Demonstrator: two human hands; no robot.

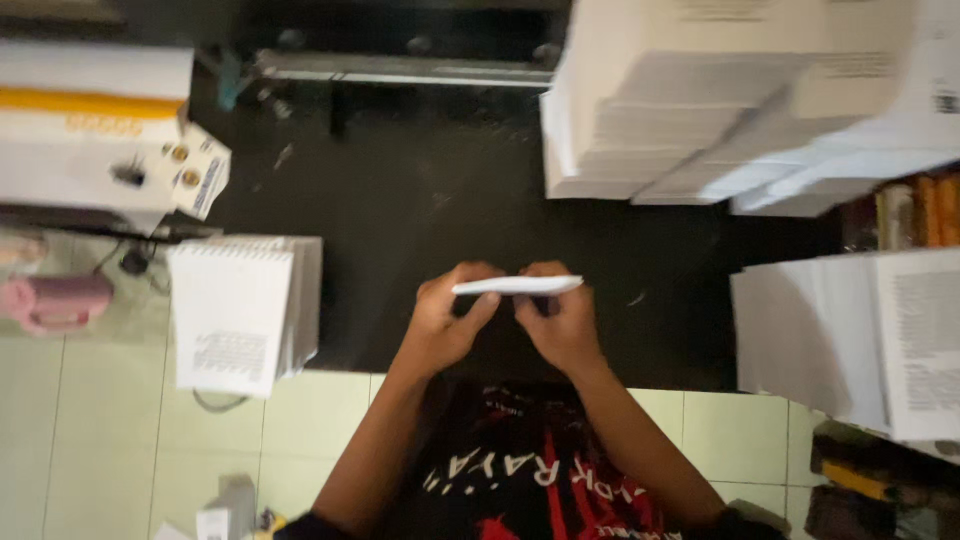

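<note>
Over the near edge of a black table [400, 210], both my hands grip a thin white folded paper [517, 285], seen edge-on and lying level. My left hand [447, 318] pinches its left end between thumb and fingers. Its right end sits under the curled fingers of my right hand [560, 322]. The two hands almost touch beneath the paper. Both forearms reach up from the bottom of the view, over a black shirt with red and white print.
Tall piles of white printed sheets [730, 100] fill the back right. Another pile [860, 340] lies at the right edge. A smaller stack of leaflets [240, 310] overhangs the table's left corner. White boxes [95, 130] stand at far left. Pale green floor tiles [110, 440] show below.
</note>
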